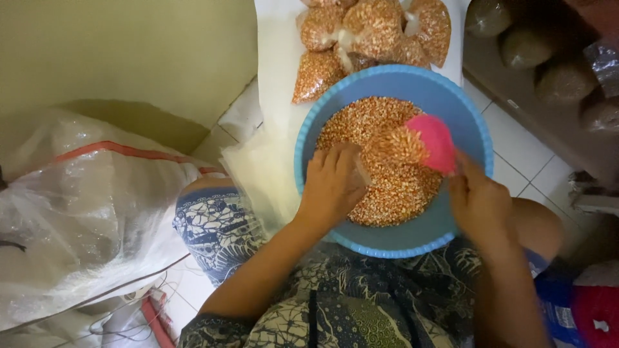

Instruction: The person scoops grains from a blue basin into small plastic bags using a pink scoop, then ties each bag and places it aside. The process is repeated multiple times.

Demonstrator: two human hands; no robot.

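Home floor: tiles (516, 138), grain sacks (90, 212).

1. A pale yellow-green wall (129, 51) fills the upper left, in soft, dim indoor light.
2. The floor (516, 142) is white tile with thin grey grout lines.
3. A large translucent plastic sack (84, 212) with a red stripe slumps at left.
4. A dark wooden shelf (548, 122) at upper right carries rounded, filled bags (564, 80).
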